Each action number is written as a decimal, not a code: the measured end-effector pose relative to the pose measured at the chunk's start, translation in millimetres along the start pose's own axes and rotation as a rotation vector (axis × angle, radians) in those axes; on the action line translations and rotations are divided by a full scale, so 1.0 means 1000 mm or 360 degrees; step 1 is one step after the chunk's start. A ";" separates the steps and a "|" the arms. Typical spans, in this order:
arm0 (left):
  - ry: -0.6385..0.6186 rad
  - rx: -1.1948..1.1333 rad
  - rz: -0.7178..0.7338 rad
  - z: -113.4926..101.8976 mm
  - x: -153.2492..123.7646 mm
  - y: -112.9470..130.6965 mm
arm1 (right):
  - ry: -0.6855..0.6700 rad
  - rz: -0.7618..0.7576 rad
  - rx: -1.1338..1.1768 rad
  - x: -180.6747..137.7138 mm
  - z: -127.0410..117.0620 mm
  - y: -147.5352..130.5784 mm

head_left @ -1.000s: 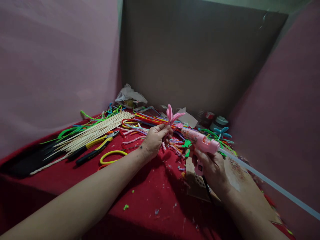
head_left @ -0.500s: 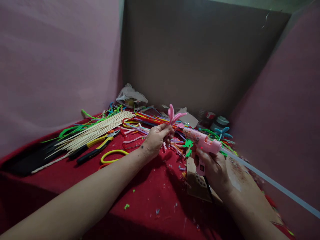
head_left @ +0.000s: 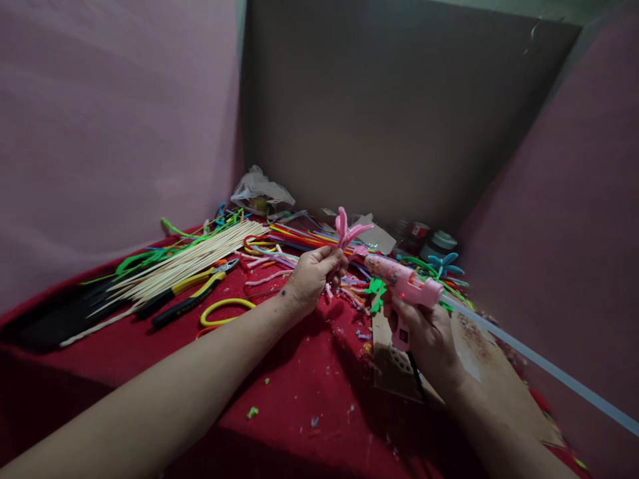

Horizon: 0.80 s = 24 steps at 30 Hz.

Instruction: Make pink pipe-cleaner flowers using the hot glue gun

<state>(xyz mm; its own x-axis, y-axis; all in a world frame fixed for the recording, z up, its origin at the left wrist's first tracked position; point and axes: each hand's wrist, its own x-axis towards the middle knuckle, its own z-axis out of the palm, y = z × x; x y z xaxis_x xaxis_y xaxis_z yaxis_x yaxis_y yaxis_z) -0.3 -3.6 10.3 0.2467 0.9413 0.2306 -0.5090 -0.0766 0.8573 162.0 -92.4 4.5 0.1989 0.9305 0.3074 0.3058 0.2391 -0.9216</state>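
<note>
My left hand (head_left: 312,276) is closed round the stem of a pink pipe-cleaner flower (head_left: 347,231), which stands upright above my fingers. My right hand (head_left: 429,336) grips the handle of a pink hot glue gun (head_left: 407,285). Its nozzle points left and sits right at the base of the flower. A long clear glue stick (head_left: 539,362) sticks out of the gun's back toward the right. A black cord hangs from the gun's handle.
On the red cloth (head_left: 299,399) lie a bundle of wooden skewers (head_left: 184,263), yellow-handled pliers (head_left: 192,293), a yellow loop (head_left: 222,313), coloured pipe cleaners (head_left: 294,243), a blue pipe-cleaner flower (head_left: 444,263), jars (head_left: 429,241) and a cardboard sheet (head_left: 394,369). Pink and brown walls close in all round.
Both hands and the glue gun have barely shifted. The gun's nozzle stays at the flower's base.
</note>
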 end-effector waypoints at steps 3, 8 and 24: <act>-0.0013 0.0005 0.0006 0.000 0.000 0.000 | 0.0031 0.0002 -0.0019 -0.001 0.000 0.000; -0.0031 -0.0004 0.0015 -0.001 0.001 -0.002 | 0.0059 -0.0021 -0.0070 -0.002 0.003 -0.005; -0.0031 -0.0062 0.0002 -0.001 0.001 -0.001 | 0.0143 -0.0084 -0.0130 -0.005 0.007 -0.016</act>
<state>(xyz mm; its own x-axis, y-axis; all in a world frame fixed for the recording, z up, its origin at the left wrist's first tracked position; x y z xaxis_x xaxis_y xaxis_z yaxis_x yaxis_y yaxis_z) -0.2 -2.3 9.2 0.2618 0.9345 0.2410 -0.5412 -0.0646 0.8384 150.0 -98.6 16.0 0.2621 0.8879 0.3782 0.3921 0.2601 -0.8824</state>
